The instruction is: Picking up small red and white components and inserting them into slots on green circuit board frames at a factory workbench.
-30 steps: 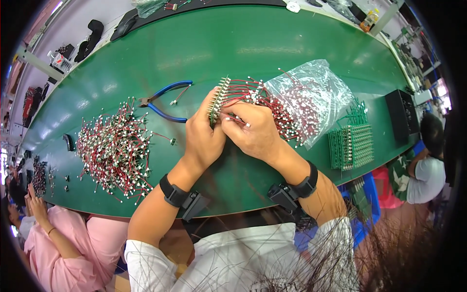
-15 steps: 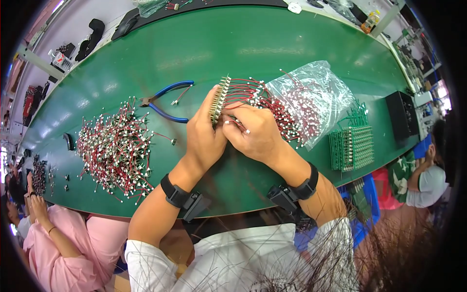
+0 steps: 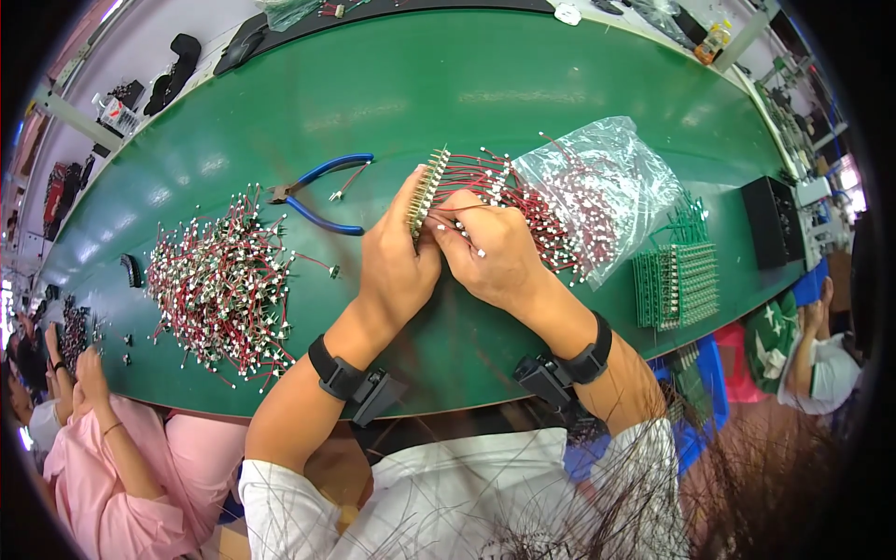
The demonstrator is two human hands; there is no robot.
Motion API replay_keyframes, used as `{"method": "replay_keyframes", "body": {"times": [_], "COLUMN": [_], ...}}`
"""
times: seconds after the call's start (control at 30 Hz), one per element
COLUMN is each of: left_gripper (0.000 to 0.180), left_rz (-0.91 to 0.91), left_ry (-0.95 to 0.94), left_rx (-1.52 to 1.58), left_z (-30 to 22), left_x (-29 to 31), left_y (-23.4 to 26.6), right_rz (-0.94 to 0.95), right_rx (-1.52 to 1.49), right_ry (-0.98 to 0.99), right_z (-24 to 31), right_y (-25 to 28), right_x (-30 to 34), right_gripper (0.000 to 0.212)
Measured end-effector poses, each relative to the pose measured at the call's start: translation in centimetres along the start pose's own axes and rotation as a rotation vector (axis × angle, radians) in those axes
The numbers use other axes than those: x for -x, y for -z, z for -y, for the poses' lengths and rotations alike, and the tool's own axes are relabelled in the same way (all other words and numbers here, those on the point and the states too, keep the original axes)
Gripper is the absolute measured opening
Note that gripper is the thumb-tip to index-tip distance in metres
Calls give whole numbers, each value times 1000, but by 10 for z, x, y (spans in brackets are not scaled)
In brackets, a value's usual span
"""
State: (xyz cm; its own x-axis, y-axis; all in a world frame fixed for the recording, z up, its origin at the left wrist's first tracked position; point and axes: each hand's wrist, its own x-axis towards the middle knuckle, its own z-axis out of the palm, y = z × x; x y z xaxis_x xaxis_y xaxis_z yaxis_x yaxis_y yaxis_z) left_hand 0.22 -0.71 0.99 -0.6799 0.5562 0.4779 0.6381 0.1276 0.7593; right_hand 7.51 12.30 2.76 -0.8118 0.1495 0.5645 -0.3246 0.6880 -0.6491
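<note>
My left hand [image 3: 397, 259] is closed around a narrow circuit board strip [image 3: 427, 191] lined with brass-coloured pins, held up on a slant above the table. Red wires run from its right side toward a heap of red wires with white connectors [image 3: 541, 224]. Close against the strip's lower end, my right hand [image 3: 495, 250] pinches a wire lead; a white connector end [image 3: 481, 253] shows by its fingers. The fingertips of both hands nearly meet, and the exact contact point is hidden.
Blue-handled cutters [image 3: 322, 222] lie left of my hands, beyond a large pile of wired parts [image 3: 224, 289]. A clear plastic bag [image 3: 644, 177] covers part of the wire heap. Stacked green boards [image 3: 677, 287] and a black box [image 3: 773, 224] stand right. Another person's hand [image 3: 91, 373] is at far left.
Both hands and the strip have shifted slightly, with the strip a little further right. My right fingers have moved a little at its lower end. The co-worker's hand at left has risen.
</note>
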Motion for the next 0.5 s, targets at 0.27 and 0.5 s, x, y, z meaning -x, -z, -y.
{"method": "replay_keyframes", "body": {"times": [0.27, 0.5], "left_gripper": [56, 52], "left_rz": [-70, -231], "left_ry": [85, 129], "left_rx": [123, 224], "left_z": [2, 24], "left_x": [-3, -8], "left_y": [-1, 1], "right_rz": [-33, 118], "right_rx": [64, 42], "right_ry": [-54, -159], "right_z": [7, 10], "right_y": [-1, 11], "right_x": [-3, -4], "right_gripper": [15, 15]}}
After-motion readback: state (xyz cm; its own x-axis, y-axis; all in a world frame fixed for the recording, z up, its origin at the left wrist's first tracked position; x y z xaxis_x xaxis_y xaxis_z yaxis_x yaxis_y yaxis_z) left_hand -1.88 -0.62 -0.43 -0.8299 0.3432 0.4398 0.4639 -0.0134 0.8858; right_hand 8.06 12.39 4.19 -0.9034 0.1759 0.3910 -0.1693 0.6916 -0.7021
